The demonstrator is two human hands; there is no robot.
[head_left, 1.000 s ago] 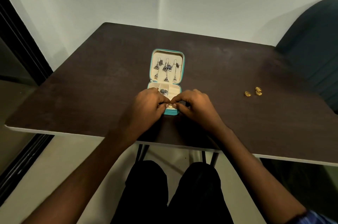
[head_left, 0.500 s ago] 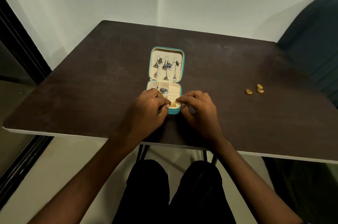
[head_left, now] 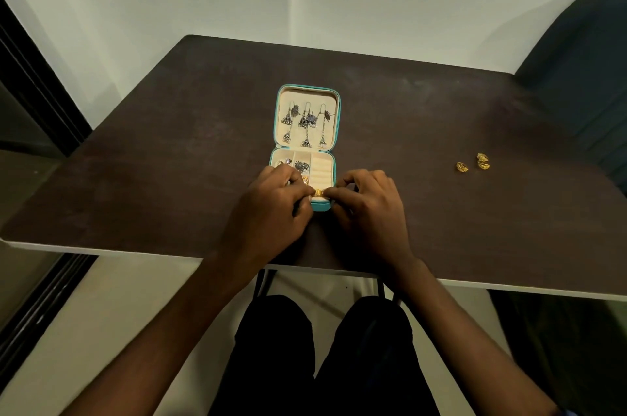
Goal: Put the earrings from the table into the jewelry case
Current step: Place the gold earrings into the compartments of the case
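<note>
A small teal jewelry case lies open in the middle of the dark table, with several silver drop earrings hanging in its cream lid. My left hand and my right hand meet over the case's near end, and their fingertips pinch one small gold earring between them above the cream ring-roll section. Three gold earrings lie loose on the table far to the right. The near left part of the case is hidden under my left hand.
A dark green chair stands past the table's right end. The table's white front edge runs just before my wrists, and my legs are below it. A white wall is behind, a dark frame on the left.
The gold earring, hidden by my fingers a second ago, now shows between both hands' fingertips over the case's near end. The hands have barely shifted.
</note>
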